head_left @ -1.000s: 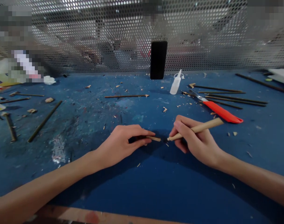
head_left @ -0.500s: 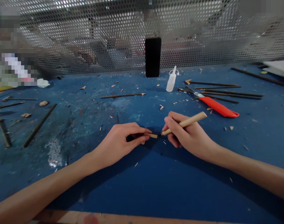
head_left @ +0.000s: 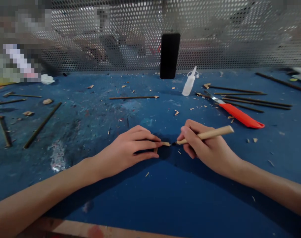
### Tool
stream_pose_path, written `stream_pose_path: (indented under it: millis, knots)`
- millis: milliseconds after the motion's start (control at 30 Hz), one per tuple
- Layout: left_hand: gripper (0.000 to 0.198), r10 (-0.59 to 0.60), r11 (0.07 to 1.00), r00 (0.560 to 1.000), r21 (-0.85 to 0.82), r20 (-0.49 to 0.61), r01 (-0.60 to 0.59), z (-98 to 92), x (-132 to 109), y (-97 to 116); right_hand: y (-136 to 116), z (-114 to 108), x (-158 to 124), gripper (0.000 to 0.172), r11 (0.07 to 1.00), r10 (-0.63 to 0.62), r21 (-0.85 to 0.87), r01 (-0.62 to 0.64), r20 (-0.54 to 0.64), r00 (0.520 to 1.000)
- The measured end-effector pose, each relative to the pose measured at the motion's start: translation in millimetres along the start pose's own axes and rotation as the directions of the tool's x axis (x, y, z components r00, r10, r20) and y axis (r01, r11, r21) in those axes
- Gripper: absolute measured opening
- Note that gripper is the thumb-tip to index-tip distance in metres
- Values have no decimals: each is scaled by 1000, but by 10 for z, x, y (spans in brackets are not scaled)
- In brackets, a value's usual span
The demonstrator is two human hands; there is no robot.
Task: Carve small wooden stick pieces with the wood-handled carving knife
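My left hand (head_left: 133, 145) rests low over the blue table, pinching a small pale wood piece (head_left: 166, 143) that sticks out past the fingertips to the right. In my right hand (head_left: 202, 143), held like a pen, is a wooden-handled tool (head_left: 216, 133) with a thin dark tip. That tip points left and sits at or very close to the end of the wood piece; whether they touch I cannot tell. Fine wood slivers (head_left: 179, 152) lie just below the tip.
Beyond my right hand lies a knife with a red handle (head_left: 242, 115), near several thin dark sticks (head_left: 259, 102). A white squeeze bottle (head_left: 189, 85) and a black phone (head_left: 170, 56) stand at the back by the perforated metal screen (head_left: 135, 39). More sticks (head_left: 43, 125) lie left.
The view has shifted slightly. My left fingers have spread a little and changed their hold on the wood piece. The tool in my right hand lies flatter, with its tip still by the wood.
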State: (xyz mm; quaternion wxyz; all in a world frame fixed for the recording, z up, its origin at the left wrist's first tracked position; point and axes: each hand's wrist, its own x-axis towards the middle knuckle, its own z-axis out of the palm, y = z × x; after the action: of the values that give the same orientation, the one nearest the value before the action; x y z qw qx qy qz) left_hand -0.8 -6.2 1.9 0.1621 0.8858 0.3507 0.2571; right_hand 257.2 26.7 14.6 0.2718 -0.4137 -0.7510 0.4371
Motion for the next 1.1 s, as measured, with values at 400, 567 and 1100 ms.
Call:
stream_pose_path:
  millis: [400, 567, 1100]
  knots:
    - [23, 8, 1000, 998, 1, 61, -9, 0, -10, 6, 0, -4, -1, 40, 1000, 20, -17, -19, 42, 999]
    - [23, 18, 1000, 998, 12, 59, -19, -5, -9, 0, 15, 11, 14, 39, 999, 42, 0, -42, 43, 998]
    - [18, 62, 998, 998, -21, -5, -63, 24, -5, -38, -55, 18, 97, 37, 987, -4, -160, 20, 101, 995]
